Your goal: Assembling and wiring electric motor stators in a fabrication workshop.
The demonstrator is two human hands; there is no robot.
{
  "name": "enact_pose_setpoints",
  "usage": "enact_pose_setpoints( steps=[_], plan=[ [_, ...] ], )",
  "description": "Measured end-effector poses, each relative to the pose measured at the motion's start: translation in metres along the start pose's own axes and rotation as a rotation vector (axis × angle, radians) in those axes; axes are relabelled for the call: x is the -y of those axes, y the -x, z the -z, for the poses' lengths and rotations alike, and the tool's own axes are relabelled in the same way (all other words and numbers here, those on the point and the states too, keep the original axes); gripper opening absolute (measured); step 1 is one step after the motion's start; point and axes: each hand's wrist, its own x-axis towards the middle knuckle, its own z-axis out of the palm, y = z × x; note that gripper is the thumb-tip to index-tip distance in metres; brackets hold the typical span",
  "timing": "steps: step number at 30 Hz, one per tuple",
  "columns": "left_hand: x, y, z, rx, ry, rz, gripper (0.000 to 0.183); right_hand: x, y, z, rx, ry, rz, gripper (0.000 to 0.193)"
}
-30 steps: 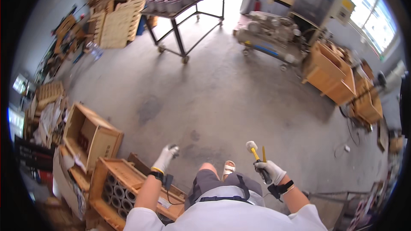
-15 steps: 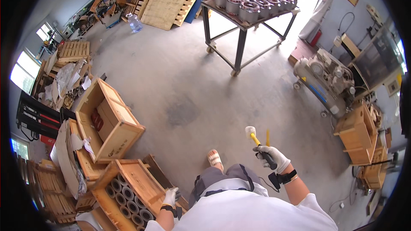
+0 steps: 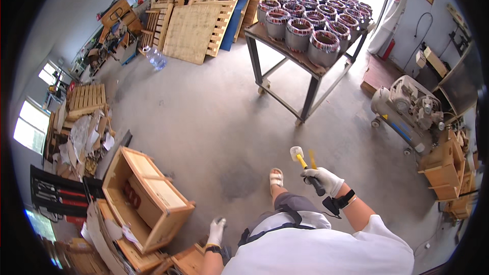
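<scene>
My right hand (image 3: 326, 180), in a white glove, is closed around the dark grip of a mallet (image 3: 302, 162). Its pale head points up and away from me on a yellow shaft. A thin yellow piece (image 3: 313, 159) sticks up just beyond the same hand; whether I hold it too is unclear. My left hand (image 3: 216, 231), also gloved, hangs low on the left with loosely bent fingers and nothing visible in them. It is nearest to a wooden crate (image 3: 162, 224) standing open on its side. Ahead, a wheeled metal table (image 3: 277, 44) carries several wound motor stators (image 3: 324, 51).
An air compressor (image 3: 405, 114) stands at the right, with wooden boxes (image 3: 443, 168) nearer me. Pallets and boards (image 3: 191, 33) lean at the back, beside a clear water jug (image 3: 155, 58). Cardboard and plastic scrap (image 3: 84, 140) is heaped at the left.
I have stepped forward: the table looks larger and closer. The lower-left crate of metal cylinders has mostly slid out of view. The mallet stays in my right hand; my left hand has swung forward.
</scene>
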Motion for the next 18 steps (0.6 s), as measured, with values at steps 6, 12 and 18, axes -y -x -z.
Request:
enact_pose_setpoints(
  steps=[6, 12, 18],
  plan=[
    [-0.005, -0.069, 0.049, 0.008, 0.042, 0.204, 0.038, 0.136, -0.118, -0.044, -0.024, 0.159, 0.077, 0.02],
    [-0.012, -0.156, 0.102, 0.128, -0.527, -0.078, 0.023, 0.265, -0.214, -0.098, -0.024, 0.144, 0.208, 0.023],
    [-0.168, -0.357, 0.186, 0.153, -0.448, 0.093, 0.023, 0.347, -0.301, -0.138, -0.215, 0.127, 0.302, 0.025]
  ],
)
